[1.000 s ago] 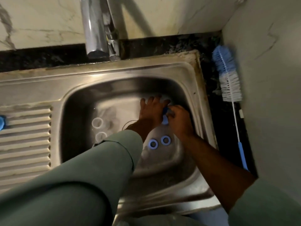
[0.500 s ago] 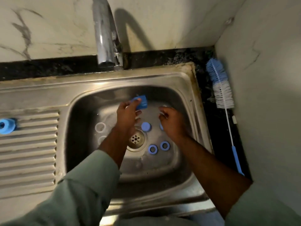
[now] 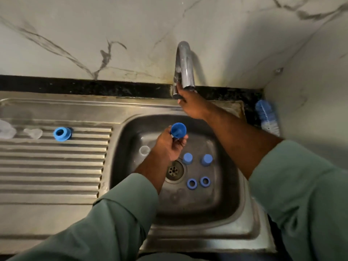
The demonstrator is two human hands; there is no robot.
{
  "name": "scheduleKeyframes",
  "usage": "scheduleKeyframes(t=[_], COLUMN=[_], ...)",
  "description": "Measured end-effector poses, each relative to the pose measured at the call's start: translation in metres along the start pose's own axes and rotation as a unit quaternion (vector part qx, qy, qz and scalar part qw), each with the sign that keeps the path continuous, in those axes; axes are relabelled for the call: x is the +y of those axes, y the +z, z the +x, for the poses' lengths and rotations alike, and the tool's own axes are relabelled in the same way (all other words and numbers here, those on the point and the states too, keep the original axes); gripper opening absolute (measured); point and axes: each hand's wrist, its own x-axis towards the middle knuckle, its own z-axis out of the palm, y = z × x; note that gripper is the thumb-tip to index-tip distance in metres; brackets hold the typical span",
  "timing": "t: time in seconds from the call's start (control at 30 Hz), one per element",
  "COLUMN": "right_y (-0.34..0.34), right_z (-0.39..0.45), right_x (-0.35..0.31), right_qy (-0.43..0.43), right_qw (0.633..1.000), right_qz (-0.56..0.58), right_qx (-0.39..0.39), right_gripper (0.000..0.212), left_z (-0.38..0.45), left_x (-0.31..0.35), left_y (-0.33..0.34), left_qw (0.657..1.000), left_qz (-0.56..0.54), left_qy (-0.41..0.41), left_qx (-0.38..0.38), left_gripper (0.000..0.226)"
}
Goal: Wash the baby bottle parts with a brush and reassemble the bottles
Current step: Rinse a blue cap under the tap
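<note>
My left hand [image 3: 169, 146] holds a blue bottle cap [image 3: 178, 130] over the sink basin [image 3: 226, 200], its opening facing up. My right hand [image 3: 192, 105] reaches back and grips the tap [image 3: 185, 66] at its base. On the basin floor stand two blue caps [image 3: 187, 158] [image 3: 206, 159] and two blue rings [image 3: 191, 183] [image 3: 205, 181], with a clear bottle [image 3: 144, 150] partly hidden behind my left wrist. The bottle brush [image 3: 267, 117] lies on the dark counter right of the sink.
On the ribbed drainboard [image 3: 52, 166] at the left sit a blue collar ring [image 3: 62, 133], a clear nipple [image 3: 33, 133] and another clear part [image 3: 6, 129] at the frame edge. The drain [image 3: 174, 170] is at the basin's middle. Marble walls close in behind and to the right.
My left hand has lifted the blue cap higher. My right hand left the basin floor and went up to the tap. The view has swung left and back, showing more drainboard.
</note>
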Motion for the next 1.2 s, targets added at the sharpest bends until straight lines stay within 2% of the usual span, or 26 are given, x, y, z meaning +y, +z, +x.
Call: scheduleKeyframes(t=[0.1,0.17,0.2,0.37,0.6,0.87,1.03,1.2], right_y=[0.003,0.006,0.007,0.025,0.035,0.047,0.048,0.046], right_z=[0.02,0.03,0.032,0.031,0.032,0.034,0.035,0.037], right_x=[0.005,0.01,0.014,0.028,0.035,0.039,0.039,0.039], right_qy=[-0.064,-0.102,-0.116,-0.144,-0.167,-0.18,-0.179,-0.18], right_qw=[0.979,0.958,0.953,0.965,0.974,0.975,0.976,0.978], right_qz=[-0.176,-0.237,-0.247,-0.209,-0.156,-0.13,-0.126,-0.097], right_qx=[-0.076,-0.127,-0.129,-0.06,-0.005,0.022,0.025,0.029], right_gripper=[0.067,0.07,0.072,0.084,0.082,0.083,0.081,0.073], left_z=[0.014,0.025,0.03,0.043,0.06,0.055,0.053,0.052], left_x=[-0.002,-0.006,-0.009,-0.022,-0.018,-0.012,-0.008,-0.006], left_y=[0.0,-0.002,-0.002,0.0,-0.005,-0.009,-0.01,-0.006], left_qw=[1.0,1.0,0.999,0.998,0.997,0.998,0.997,0.999], left_qz=[0.0,-0.007,-0.011,-0.028,-0.036,-0.044,-0.057,-0.005], left_qy=[-0.001,-0.006,-0.007,-0.022,-0.01,0.001,0.016,-0.005], left_qx=[0.014,0.029,0.032,0.042,0.071,0.039,0.042,0.043], left_gripper=[0.031,0.031,0.031,0.031,0.052,0.03,0.035,0.035])
